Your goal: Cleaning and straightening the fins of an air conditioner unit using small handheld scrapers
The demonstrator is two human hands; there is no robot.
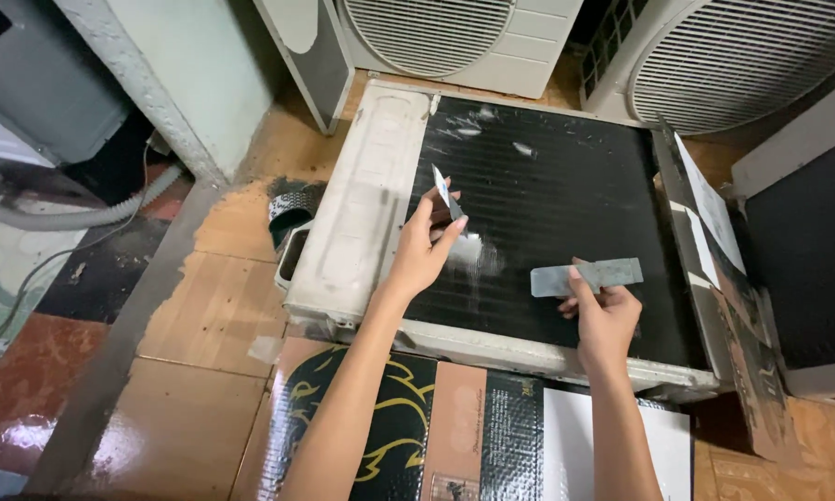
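An air-conditioner outdoor unit (362,213) is laid flat on the floor, its black finned coil (566,223) facing up beneath both hands. The left hand (422,255) is closed in a pinch on a small thin blade (445,193), held tip-up just above the coil. The right hand (603,315) is closed on a flat grey metal strip (586,276), held level over the fins. Pale scraped patches are visible beside the left hand and beyond it; most of the coil appears unworked. Flattened cardboard (417,427) lies under the forearms.
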